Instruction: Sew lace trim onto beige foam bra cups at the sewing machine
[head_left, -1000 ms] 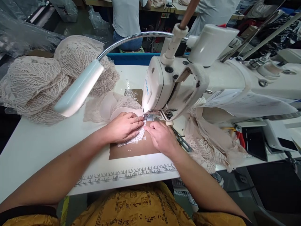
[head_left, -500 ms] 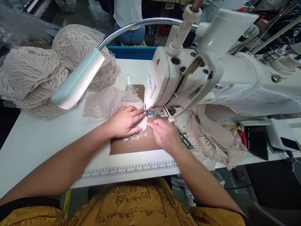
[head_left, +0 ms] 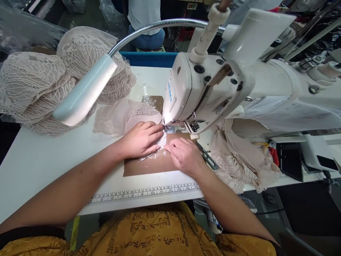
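Note:
Under the needle end of a white sewing machine (head_left: 181, 85) lies a piece of pale lace fabric (head_left: 162, 140). My left hand (head_left: 142, 139) rests flat on it, fingers stretched toward the presser foot and partly covering the lace. At the lace's near right edge is my right hand (head_left: 185, 154), its fingers curled and the index fingertip and thumb closed on the border. Behind my left hand, a smooth beige cup (head_left: 142, 120) and sheer fabric (head_left: 110, 115) spread over the table. The needle tip is hidden by the machine head and my fingers.
A brown taped sheet (head_left: 149, 169) covers the bed before the machine, with a ruler strip (head_left: 144, 193) along the front edge. Lace piles (head_left: 34, 85) stand left beneath a gooseneck lamp (head_left: 85, 90). On the right lie a cutter (head_left: 207, 156) and more lace (head_left: 234, 163). A person (head_left: 145, 17) sits beyond.
My right hand has shifted slightly toward me and left along the lace edge, down to its near corner. My left hand stays almost still on the fabric.

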The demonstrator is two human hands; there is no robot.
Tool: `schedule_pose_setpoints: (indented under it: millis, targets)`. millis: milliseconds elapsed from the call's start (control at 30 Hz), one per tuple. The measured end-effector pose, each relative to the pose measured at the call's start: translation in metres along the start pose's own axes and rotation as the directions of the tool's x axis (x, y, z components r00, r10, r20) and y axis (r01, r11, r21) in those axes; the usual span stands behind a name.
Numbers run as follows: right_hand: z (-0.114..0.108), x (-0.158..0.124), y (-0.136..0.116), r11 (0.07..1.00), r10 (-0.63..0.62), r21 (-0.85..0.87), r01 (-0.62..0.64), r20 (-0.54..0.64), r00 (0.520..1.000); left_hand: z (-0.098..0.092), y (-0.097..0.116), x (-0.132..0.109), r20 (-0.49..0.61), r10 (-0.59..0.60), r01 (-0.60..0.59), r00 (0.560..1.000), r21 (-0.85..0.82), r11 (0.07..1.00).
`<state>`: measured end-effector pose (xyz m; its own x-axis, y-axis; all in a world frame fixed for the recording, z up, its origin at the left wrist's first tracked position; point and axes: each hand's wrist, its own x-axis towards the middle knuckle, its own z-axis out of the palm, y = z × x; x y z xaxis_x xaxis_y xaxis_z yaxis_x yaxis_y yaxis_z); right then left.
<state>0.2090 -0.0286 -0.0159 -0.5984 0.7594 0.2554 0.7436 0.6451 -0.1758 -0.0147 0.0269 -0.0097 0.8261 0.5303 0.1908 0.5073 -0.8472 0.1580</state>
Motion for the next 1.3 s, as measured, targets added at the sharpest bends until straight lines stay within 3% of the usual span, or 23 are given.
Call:
schedule_pose_setpoints:
  millis: [133, 433, 933, 1300]
  targets:
    - [-0.001, 0.000, 0.000, 1.000, 0.003, -0.003, -0.003, 0.007, 1.000, 0.000, 0.001, -0.001, 0.019, 0.039, -0.039, 0.999, 0.019, 0.999]
    - [-0.001, -0.002, 0.000, 0.999, 0.028, -0.015, -0.028, -0.011, 1.000, -0.002, 0.005, 0.000, 0.034, -0.009, 0.009, 0.999, 0.009, 1.000]
    - [0.003, 0.012, -0.001, 0.967, 0.218, -0.143, -0.209, 0.050, 0.975, -0.001, -0.001, 0.002, -0.027, -0.002, 0.003, 1.000, 0.024, 1.000]
    - [0.005, 0.011, 0.000, 0.971, 0.231, -0.068, -0.229, 0.020, 0.973, 0.000, -0.004, 0.003, -0.012, -0.071, 0.071, 0.997, 0.056, 0.996]
